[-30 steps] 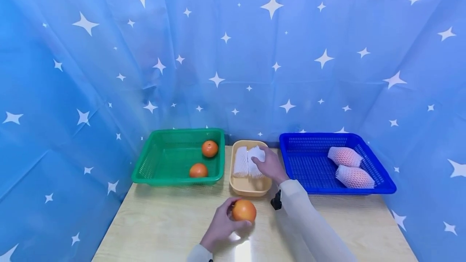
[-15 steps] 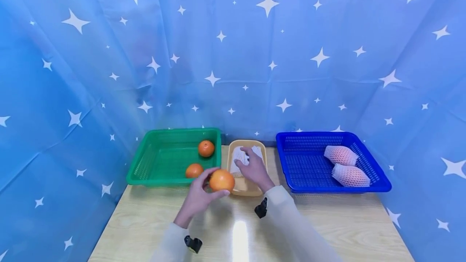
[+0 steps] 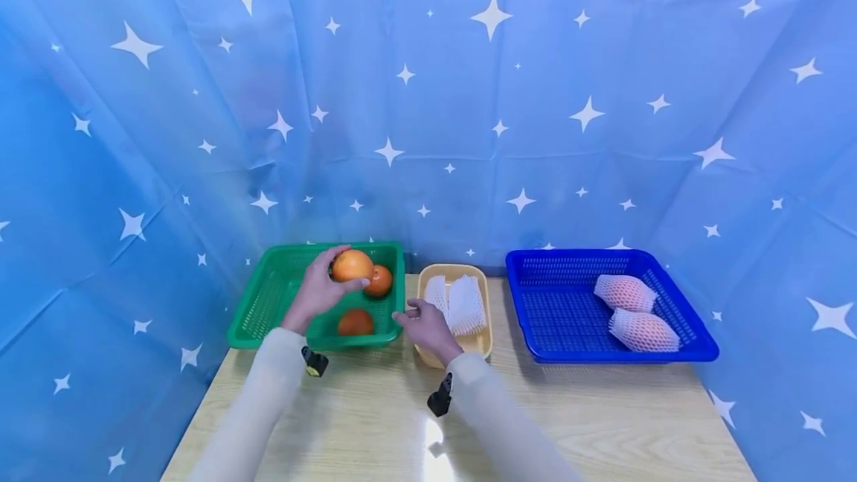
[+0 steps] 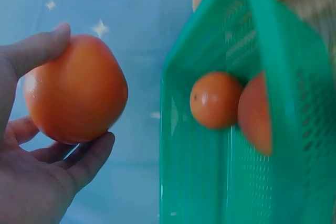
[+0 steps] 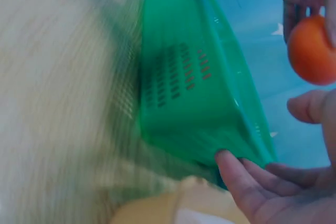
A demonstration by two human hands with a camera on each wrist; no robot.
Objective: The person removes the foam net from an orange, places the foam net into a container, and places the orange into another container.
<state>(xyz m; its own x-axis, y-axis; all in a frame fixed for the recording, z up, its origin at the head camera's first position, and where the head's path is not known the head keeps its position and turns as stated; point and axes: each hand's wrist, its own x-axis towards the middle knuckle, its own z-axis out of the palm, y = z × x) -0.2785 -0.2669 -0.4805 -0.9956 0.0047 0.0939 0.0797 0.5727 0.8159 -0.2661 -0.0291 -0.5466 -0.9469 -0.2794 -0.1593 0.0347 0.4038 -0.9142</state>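
In the head view, my left hand point(image 3: 320, 290) holds an orange point(image 3: 352, 265) above the green basket point(image 3: 268, 309), its thumb and fingers curved around the fruit. Two more oranges lie in that basket, one at the back right point(image 3: 379, 282) and one near the front point(image 3: 355, 322). The left wrist view shows the held orange point(image 4: 79, 90) beside the basket wall. My right hand point(image 3: 430, 327) reaches over the left edge of the beige tray point(image 3: 483, 341). Its fingers are relaxed, with the fingertips right at the green basket's corner, and it holds nothing.
White foam net sleeves point(image 3: 466, 305) lie in the beige tray. At the right, a blue basket point(image 3: 552, 311) contains two fruits in foam nets, one behind point(image 3: 626, 293) and one in front point(image 3: 644, 330). A blue star-patterned curtain point(image 3: 428, 132) hangs behind the wooden table point(image 3: 602, 415).
The orange in my left hand has risen from the table, moving left and away over the green basket. My right hand has left the foam sleeves and moved left toward the green basket's corner.
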